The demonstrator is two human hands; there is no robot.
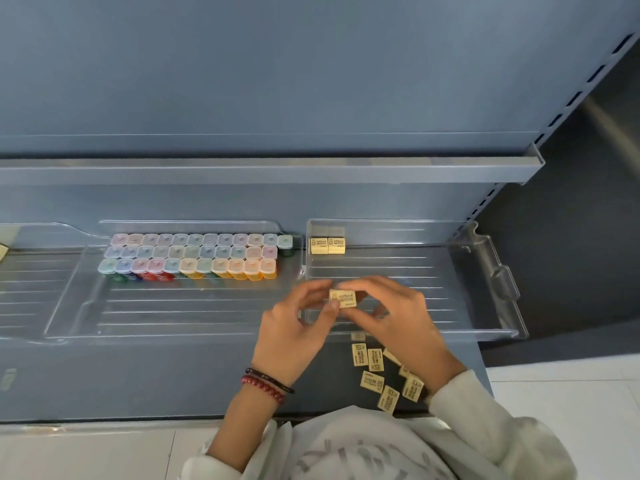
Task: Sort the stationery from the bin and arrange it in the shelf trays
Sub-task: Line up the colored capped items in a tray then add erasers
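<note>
Fingers of the left hand [294, 329] and right hand [398, 318] pinch one eraser [343, 298] by its ends; likely light, firm, grippy.

Beige printed erasers [343, 298], blue shelf [242, 174]

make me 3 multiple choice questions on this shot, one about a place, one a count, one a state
1. Where in the right tray do the placed erasers stand?
A) back left corner
B) front right corner
C) centre

2. How many rows of capped boxes stand in the middle tray?
A) one
B) three
C) five

3. The held eraser is:
A) lying in a tray
B) pinched by left hand and right hand
C) in the left hand alone

Answers:
1 A, they sit against the back wall at its left end.
2 B, three rows show.
3 B, fingers of both hands grip it.
</note>
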